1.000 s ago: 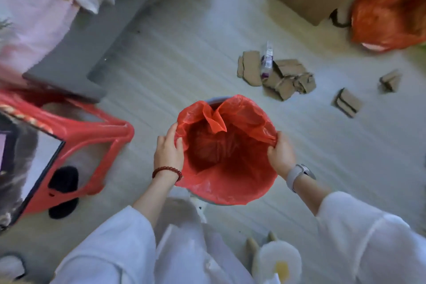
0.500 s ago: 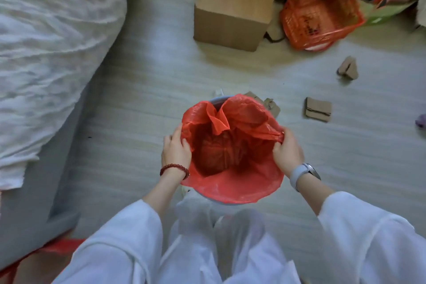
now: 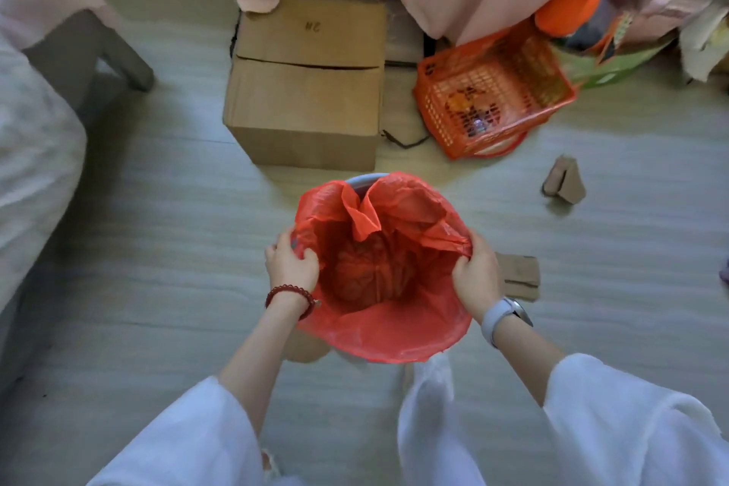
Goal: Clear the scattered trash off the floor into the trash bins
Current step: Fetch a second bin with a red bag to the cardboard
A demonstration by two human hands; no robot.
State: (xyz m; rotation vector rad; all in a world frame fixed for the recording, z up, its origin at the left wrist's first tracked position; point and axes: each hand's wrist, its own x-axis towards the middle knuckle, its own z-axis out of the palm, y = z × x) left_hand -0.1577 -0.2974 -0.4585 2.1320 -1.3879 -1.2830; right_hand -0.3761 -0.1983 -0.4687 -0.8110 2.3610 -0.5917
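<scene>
We held the trash bin [image 3: 365, 181] by its red bag liner [image 3: 394, 331], our left hand [image 3: 291, 262] and right hand [image 3: 475, 272] each curled round the liner at opposite sides of the rim. The step in hand looked like carrying or setting the bin near the litter. A flat cardboard scrap [image 3: 518, 276] lay on the floor [image 3: 177, 249] just beside our right hand, a folded cardboard piece [image 3: 564, 181] farther off. Next, we judged, one hand had to let go and reach for the nearer scrap.
</scene>
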